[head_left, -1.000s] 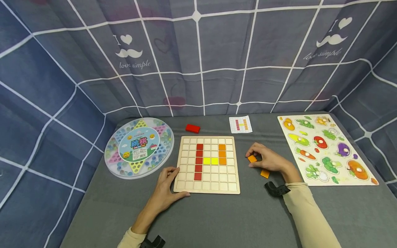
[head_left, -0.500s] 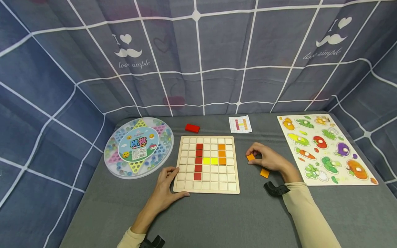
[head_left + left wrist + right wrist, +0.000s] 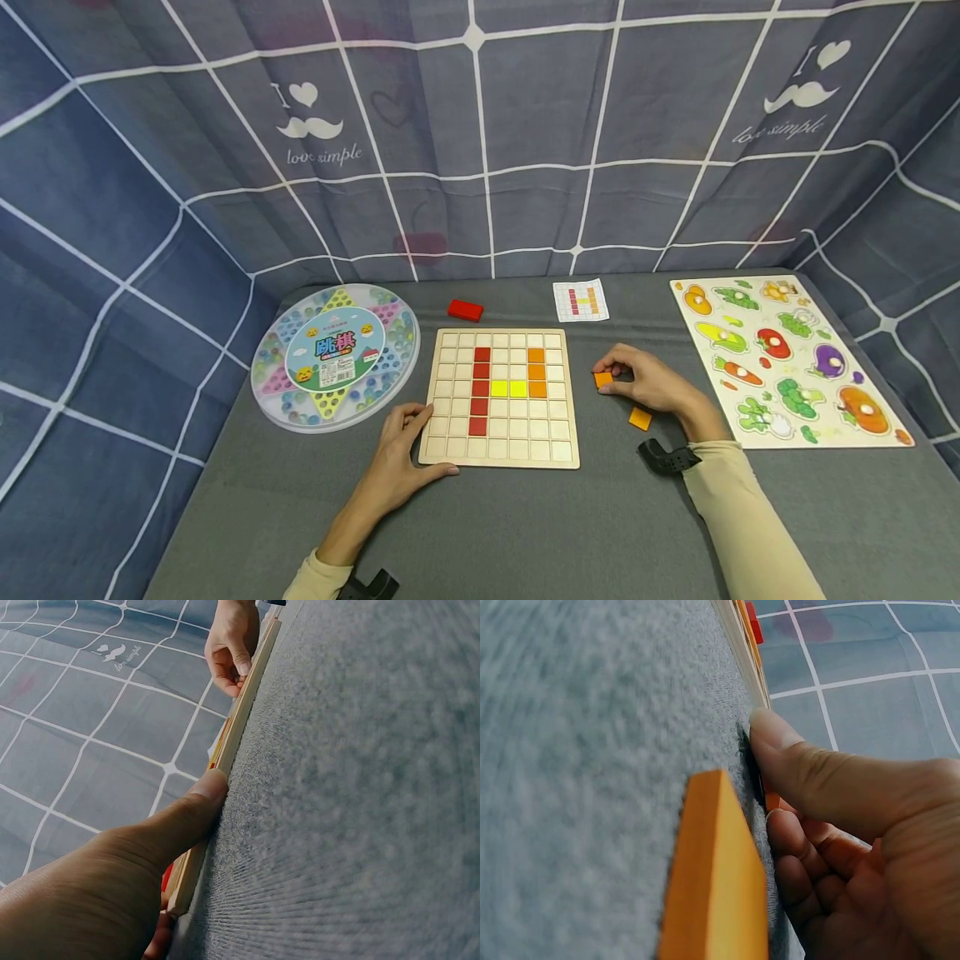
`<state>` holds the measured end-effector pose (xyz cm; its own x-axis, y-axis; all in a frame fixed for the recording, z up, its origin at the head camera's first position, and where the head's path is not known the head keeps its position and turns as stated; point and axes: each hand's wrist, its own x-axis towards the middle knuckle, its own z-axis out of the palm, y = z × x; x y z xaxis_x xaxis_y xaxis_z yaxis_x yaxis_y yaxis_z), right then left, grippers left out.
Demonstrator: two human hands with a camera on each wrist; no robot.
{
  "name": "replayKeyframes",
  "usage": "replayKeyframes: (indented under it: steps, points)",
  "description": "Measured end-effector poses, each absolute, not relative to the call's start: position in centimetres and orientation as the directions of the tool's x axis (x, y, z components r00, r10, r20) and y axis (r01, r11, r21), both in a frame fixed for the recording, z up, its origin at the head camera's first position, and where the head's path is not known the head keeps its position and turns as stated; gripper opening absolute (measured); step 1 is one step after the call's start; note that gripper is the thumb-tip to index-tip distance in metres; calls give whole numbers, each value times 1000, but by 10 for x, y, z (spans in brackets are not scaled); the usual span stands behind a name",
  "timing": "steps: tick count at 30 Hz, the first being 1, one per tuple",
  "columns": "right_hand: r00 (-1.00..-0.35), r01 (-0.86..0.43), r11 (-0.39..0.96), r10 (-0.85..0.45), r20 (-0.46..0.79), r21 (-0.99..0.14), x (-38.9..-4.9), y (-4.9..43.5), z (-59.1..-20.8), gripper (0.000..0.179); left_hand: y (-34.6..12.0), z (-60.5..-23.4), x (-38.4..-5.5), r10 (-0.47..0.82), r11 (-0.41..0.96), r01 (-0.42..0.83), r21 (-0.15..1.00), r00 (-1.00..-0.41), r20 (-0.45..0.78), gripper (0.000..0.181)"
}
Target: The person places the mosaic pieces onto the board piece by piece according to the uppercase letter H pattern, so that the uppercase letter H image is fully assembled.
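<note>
The wooden grid board (image 3: 500, 450) lies mid-table with a column of red squares (image 3: 480, 387), two yellow squares (image 3: 509, 389) and a shorter orange column (image 3: 537, 373) set in its cells. At its near left corner, my left hand (image 3: 401, 458) holds the board, thumb along the front edge and fingers at the left edge. To the right of the board, my right hand (image 3: 641, 381) pinches a small orange block (image 3: 603, 380) between thumb and fingers, just above or on the table. Another orange block (image 3: 640, 418) lies beneath that hand, large in the right wrist view (image 3: 716, 877).
Behind the board lie a red block (image 3: 466, 311) and a small pattern card (image 3: 581, 301) showing coloured squares. A round Chinese checkers set (image 3: 405, 367) sits at the left. On the right is a vegetable picture board (image 3: 806, 362). A checked curtain (image 3: 540, 208) surrounds the table.
The orange block in my right hand has turned and shifted slightly left, with the fingers following. My left hand and the board have stayed put.
</note>
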<state>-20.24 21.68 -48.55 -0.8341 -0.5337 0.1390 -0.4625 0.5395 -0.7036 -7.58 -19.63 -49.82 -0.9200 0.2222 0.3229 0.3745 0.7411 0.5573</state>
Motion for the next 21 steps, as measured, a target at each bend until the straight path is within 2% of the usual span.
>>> replayKeyframes:
  steps: [21]
  points:
    - [-843, -438, 501, -517, 148, -746, -202, 214, -486, 23, -197, -499, -76, 237, 732, 398, 553, -910, 341, 97]
